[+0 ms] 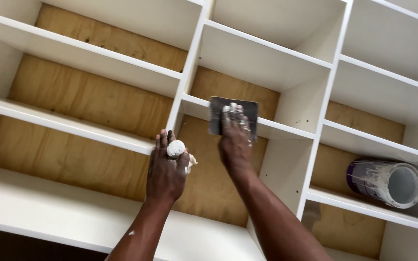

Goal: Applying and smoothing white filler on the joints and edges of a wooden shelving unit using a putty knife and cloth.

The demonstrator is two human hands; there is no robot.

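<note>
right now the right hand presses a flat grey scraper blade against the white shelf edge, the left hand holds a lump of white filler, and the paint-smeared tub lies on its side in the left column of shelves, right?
Not quite: the head view shows the paint-smeared tub lying on its side in the right column of shelves, not the left. The rest holds: the right hand presses the flat grey scraper blade against the white shelf edge, and the left hand holds the lump of white filler.

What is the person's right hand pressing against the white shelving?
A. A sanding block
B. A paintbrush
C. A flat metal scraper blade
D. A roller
C. The right hand spreads its fingers over a flat metal scraper blade, smeared with white filler, held against the front edge of a white shelf; the left hand carries a lump of white filler.
</note>
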